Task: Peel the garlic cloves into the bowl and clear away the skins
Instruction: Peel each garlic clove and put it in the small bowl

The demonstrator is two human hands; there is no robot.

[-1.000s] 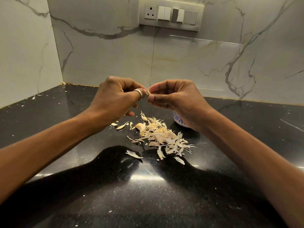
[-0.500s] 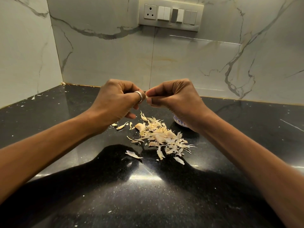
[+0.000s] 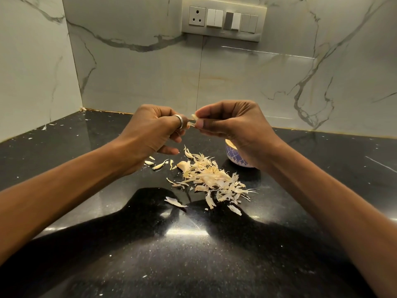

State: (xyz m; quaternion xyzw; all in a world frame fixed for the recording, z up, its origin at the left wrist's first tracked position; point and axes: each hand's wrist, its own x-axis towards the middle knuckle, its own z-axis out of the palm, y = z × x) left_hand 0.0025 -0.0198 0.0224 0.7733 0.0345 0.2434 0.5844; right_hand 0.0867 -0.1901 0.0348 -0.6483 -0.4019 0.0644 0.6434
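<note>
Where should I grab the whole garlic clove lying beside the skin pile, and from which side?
Probably pinch the lying clove across its plump body from above, coming in from its left: bare countertop lies there, while the skin pile crowds its right. The left hand and right hand hold another clove.

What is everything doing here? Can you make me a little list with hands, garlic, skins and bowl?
garlic clove: up in the air, between both hands
left hand: pinches the clove
right hand: pinches the clove too
skins: piled on the black counter
bowl: blue-patterned, on the counter, partly behind the right hand
</note>
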